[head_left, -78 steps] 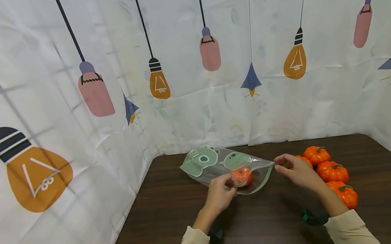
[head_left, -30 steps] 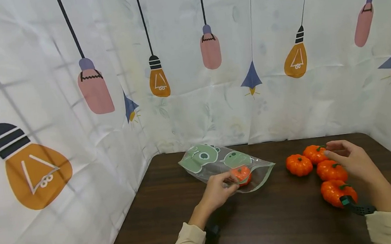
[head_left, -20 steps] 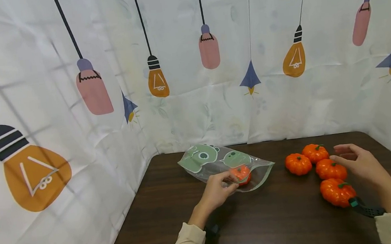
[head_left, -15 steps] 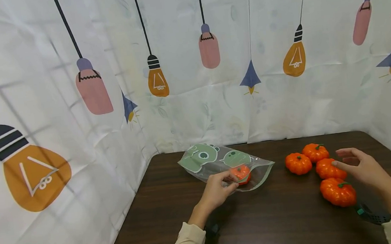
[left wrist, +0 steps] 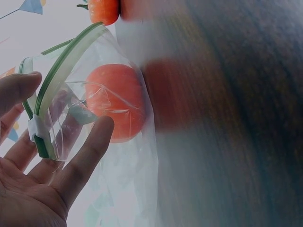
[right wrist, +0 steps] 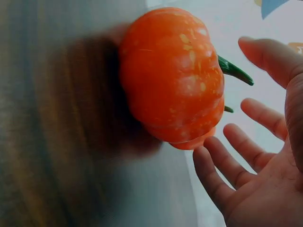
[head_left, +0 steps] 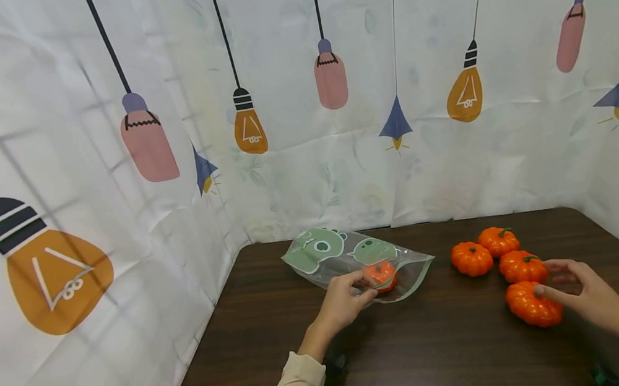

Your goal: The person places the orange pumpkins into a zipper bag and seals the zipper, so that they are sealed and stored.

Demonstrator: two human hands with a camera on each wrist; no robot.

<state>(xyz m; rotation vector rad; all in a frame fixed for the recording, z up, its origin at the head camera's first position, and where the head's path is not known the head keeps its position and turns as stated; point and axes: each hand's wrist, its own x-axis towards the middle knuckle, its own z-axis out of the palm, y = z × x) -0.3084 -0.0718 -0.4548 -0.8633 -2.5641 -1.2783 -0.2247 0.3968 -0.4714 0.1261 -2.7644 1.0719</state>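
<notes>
Pinching the clear bag [head_left: 352, 261] in my left hand [head_left: 345, 301], I hold my right hand [head_left: 591, 297] with fingers apart, the front pumpkin [head_left: 532, 306] near their tips.

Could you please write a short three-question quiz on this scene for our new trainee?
1. How many pumpkins are outside the clear printed bag?
2. True or false: both hands are holding the bag.
3. What is inside the bag?

Key:
1. Four.
2. False; the left hand holds it, while the right hand is beside the loose pumpkins, its fingers spread.
3. One orange pumpkin.
</notes>
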